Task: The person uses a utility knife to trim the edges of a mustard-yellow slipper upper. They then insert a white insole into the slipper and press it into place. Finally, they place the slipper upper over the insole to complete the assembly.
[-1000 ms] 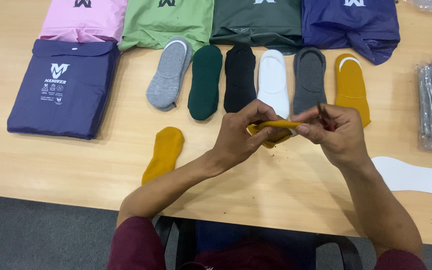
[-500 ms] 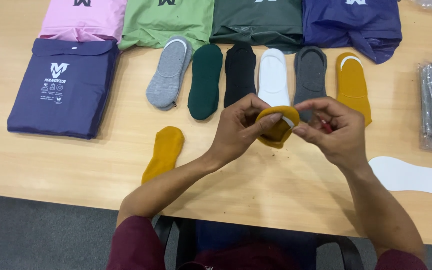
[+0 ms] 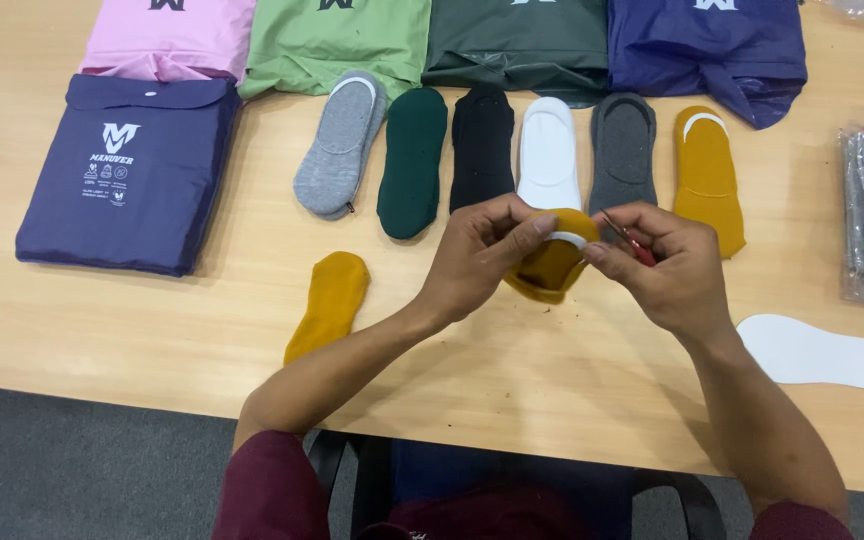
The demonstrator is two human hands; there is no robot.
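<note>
Both hands pinch a mustard-yellow low-cut fabric sock (image 3: 552, 265) held just above the pale wooden surface (image 3: 552, 400): the left hand (image 3: 477, 255) grips its left edge, while the right hand (image 3: 667, 265) grips its right edge along with a thin red-handled tool (image 3: 632, 240). A matching mustard sock (image 3: 330, 303) lies near left, and a row of six socks lies beyond.

Eight low-cut socks (image 3: 411, 160), five fabric pouches (image 3: 132, 170), one white insole (image 3: 822, 352)

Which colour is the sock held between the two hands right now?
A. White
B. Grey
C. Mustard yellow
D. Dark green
C: the left hand and right hand together grip a mustard yellow sock above the table, while the dark green sock, white sock and grey socks lie untouched in the row behind.
</note>
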